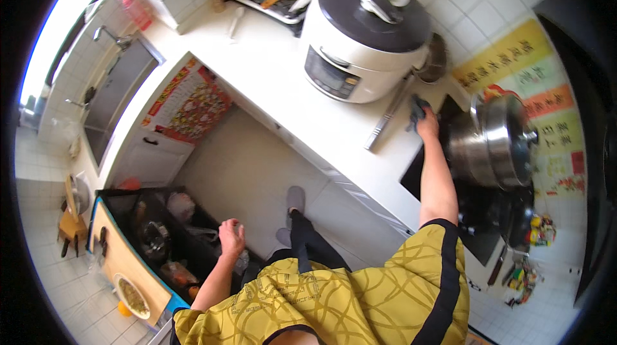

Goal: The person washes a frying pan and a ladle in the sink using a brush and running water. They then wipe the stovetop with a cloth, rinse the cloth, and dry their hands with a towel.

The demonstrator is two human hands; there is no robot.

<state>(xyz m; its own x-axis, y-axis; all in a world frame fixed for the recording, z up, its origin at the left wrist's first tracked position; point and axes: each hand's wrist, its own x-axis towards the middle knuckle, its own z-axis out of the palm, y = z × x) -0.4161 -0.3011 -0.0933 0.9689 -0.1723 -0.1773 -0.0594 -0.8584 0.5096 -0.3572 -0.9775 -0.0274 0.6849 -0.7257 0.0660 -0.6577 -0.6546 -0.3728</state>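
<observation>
My right hand (428,124) reaches out over the white countertop (260,63) and grips a dark grey cloth (417,109) against it. Just left of the cloth lies a long-handled metal utensil (385,120), its round bowl (434,59) partly behind the rice cooker. A large white electric pressure cooker (359,63) with a black lid stands beyond. To the right of my hand, a stainless steel steamer pot (487,145) with its lid on sits on the black cooktop (482,229). My left hand (232,238) hangs low with loosely bent fingers and holds nothing.
A dish rack (260,5) stands behind the cooker, and a white spoon (236,22) lies nearby. The sink (120,89) is at the left. Beside my left arm is a black open bin (154,239) of bagged items, with a bowl of food (131,297) on the board alongside.
</observation>
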